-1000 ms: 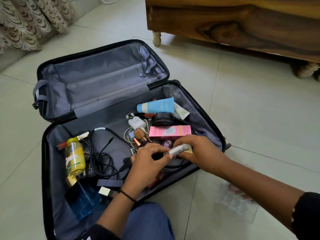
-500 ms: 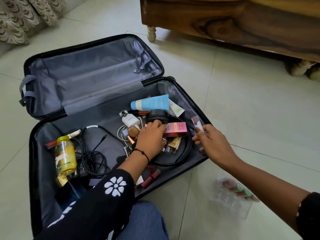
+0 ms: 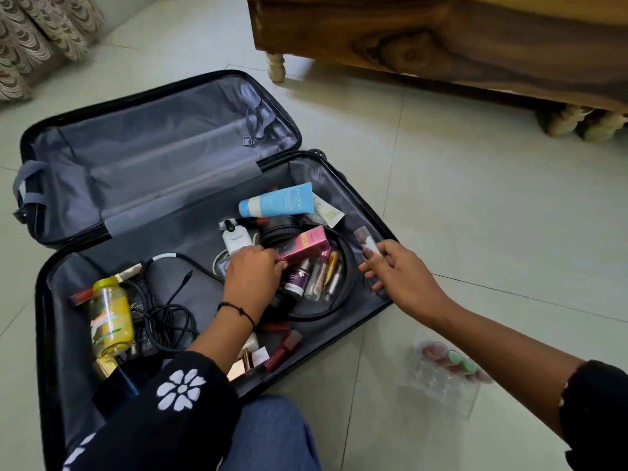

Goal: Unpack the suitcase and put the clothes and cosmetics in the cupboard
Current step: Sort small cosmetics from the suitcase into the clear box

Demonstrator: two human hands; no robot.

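From the head camera, the suitcase [image 3: 40,300] is lying open on the tiled floor [image 3: 475,215], both halves showing grey lining. The near half is holding the cosmetics and other things.

The left hand [image 3: 253,270] is reaching into the middle of this half, its fingers curling round the near end of a pink box [image 3: 302,248] that is resting tilted across black headphones [image 3: 278,231]. The right hand [image 3: 401,273] is hovering over the suitcase's right edge. Its thumb and forefinger are pinching a small white tube [image 3: 368,244] with a clear cap, and the other fingers are hanging loosely spread.

Near the far right corner of this half, a blue tube [image 3: 277,200] is lying beside a white and green tube [image 3: 324,214]. A white charger [image 3: 236,241] is sitting just beyond the left hand. Several small bottles [image 3: 316,277] are lying side by side inside the headphone band. Toward the left edge, a yellow bottle [image 3: 110,317] is lying next to coiled black cables [image 3: 166,317]. Dark red lipsticks [image 3: 283,348] are lying near the front edge, beside the left forearm.

Outside the suitcase, a clear plastic organiser [image 3: 441,372] is sitting on the floor under the right forearm. A wooden bed frame [image 3: 441,45] is standing beyond it, and a patterned curtain [image 3: 40,39] is hanging at the far left.
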